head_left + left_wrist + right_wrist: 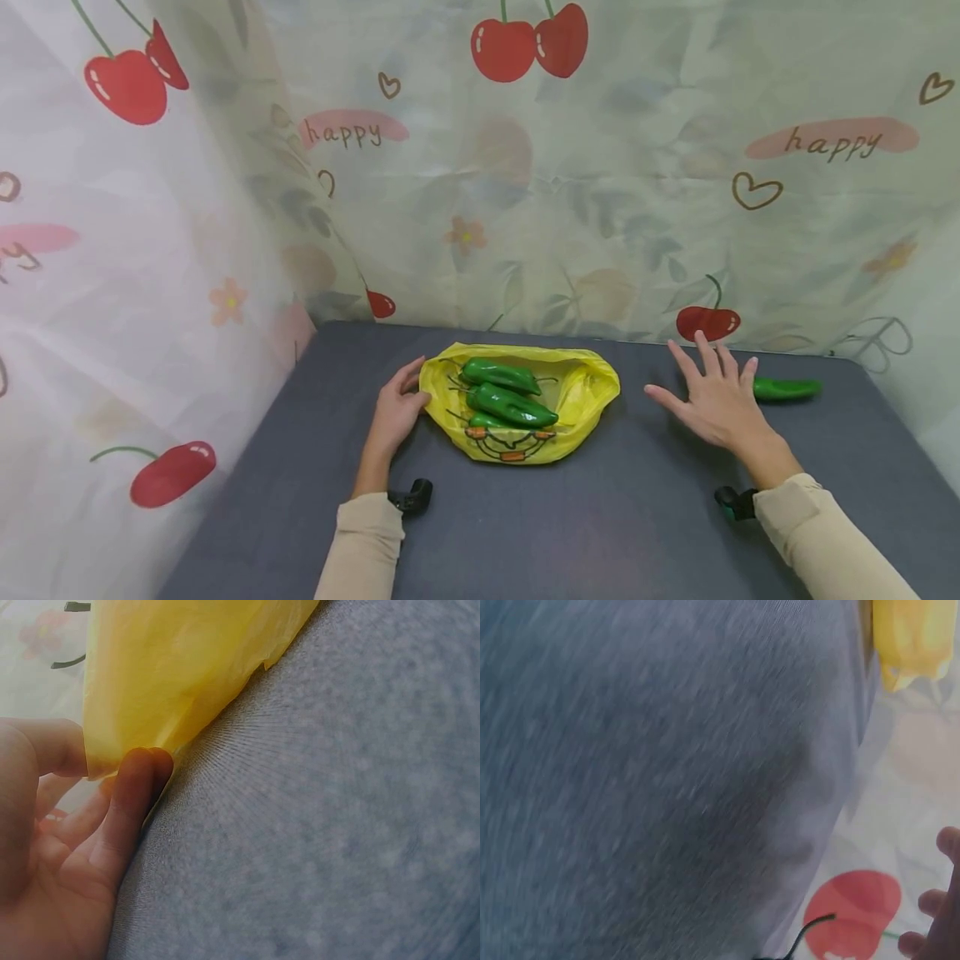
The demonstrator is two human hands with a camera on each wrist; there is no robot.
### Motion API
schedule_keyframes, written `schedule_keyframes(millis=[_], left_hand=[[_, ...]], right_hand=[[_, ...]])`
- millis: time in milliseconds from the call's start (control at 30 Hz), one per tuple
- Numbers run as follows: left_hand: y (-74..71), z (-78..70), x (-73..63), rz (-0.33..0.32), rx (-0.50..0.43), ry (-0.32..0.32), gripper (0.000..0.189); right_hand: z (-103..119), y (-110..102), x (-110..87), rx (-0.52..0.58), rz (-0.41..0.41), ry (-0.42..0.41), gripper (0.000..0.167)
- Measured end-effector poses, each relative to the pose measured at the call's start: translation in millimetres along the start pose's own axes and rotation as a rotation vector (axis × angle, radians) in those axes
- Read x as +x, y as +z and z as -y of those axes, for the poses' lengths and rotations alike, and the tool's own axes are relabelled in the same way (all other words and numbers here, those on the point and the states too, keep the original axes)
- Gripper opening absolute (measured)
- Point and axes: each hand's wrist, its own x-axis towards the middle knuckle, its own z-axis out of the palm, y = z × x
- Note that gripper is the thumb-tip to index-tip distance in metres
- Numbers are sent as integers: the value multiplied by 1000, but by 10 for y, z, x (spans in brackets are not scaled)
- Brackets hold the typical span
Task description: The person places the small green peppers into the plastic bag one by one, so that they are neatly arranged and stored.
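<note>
A yellow plastic bag [592, 400] lies on the table with its mouth spread wide. Several green peppers [513, 406] show inside it, stacked over a cartoon print on its near side. My left hand [397, 408] pinches the bag's left edge between thumb and fingers; in the left wrist view the yellow film [172, 682] runs up from the fingertips. To the right of the bag, my right hand [716, 404] is held with fingers spread and nothing in it. Just beyond it lies another green pepper [787, 389], partly hidden by the hand; its thin stem [810, 926] shows in the right wrist view.
The dark grey table [547, 533] ends at a patterned curtain [450, 183] behind, and a second curtain side [150, 333] stands at the left. Black wrist devices [412, 497] sit by both sleeves.
</note>
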Motion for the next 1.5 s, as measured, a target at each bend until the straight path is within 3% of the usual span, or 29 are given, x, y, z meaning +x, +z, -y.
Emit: schedule_keyframes(millis=[567,1167,1500], left_hand=[[21,5,7,-4,7,-17,65],[-9,-3,8,4,15,8,65],[0,0,-15,-1,19,13,64]], right_hand=[[-502,-36,-33,19,-33,65,101],[-1004,-104,-157,71,14,176,108],[-1221,-131,-193,75,31,177,107]])
